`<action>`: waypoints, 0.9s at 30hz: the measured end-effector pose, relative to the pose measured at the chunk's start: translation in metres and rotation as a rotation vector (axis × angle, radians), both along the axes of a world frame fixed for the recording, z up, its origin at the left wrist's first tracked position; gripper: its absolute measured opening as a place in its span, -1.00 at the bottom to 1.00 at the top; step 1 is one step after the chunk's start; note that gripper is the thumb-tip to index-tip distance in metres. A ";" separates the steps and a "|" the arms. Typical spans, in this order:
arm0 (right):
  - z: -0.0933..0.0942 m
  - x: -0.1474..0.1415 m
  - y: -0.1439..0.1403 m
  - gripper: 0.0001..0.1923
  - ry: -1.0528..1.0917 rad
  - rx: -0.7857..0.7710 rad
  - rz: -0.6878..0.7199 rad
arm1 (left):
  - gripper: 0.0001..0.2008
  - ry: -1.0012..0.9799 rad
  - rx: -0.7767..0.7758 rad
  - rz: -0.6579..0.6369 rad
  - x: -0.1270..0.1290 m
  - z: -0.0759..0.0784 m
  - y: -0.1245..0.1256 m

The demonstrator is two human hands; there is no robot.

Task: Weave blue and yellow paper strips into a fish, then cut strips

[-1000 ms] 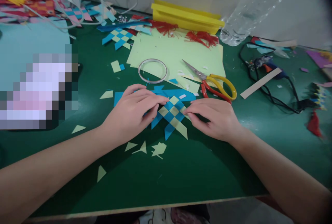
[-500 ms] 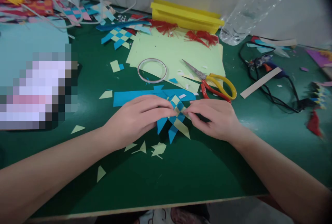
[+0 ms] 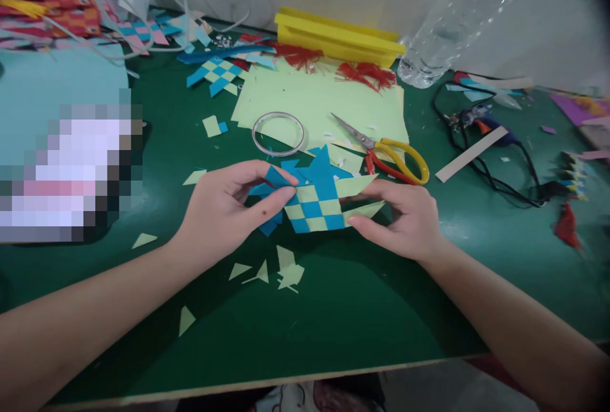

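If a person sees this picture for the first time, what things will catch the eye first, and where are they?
The eye goes first to the blue and pale green woven paper piece at the centre, held between the left hand and the right hand over the dark green table. Just behind it lie the scissors with red and yellow handles, and a clear plastic bottle leans at the upper right.

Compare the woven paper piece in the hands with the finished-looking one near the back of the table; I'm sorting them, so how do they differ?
The woven piece in hand is gripped by the left hand and right hand and lifted off the green table; the far woven piece lies flat, untouched. The held one looks larger, being nearer. Its pale green strip ends point right; the far one sits among paper scraps. Both are blue and pale green checker weaves.
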State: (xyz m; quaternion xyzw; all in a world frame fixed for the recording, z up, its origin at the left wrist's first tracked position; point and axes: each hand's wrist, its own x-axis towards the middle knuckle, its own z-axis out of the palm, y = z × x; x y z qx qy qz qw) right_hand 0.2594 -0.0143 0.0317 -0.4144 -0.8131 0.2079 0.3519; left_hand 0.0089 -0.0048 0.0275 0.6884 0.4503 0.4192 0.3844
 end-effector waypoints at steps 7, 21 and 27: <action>-0.002 -0.002 0.001 -0.89 0.039 -0.192 -0.027 | -0.84 -0.125 -0.161 -0.020 0.001 -0.002 0.003; -0.005 -0.004 -0.001 -0.93 0.249 -0.544 0.187 | -0.80 0.067 -0.267 -0.073 0.000 -0.001 0.006; 0.002 0.002 0.002 -0.85 0.186 -0.373 0.198 | -0.82 0.077 -0.294 -0.134 0.000 0.000 0.007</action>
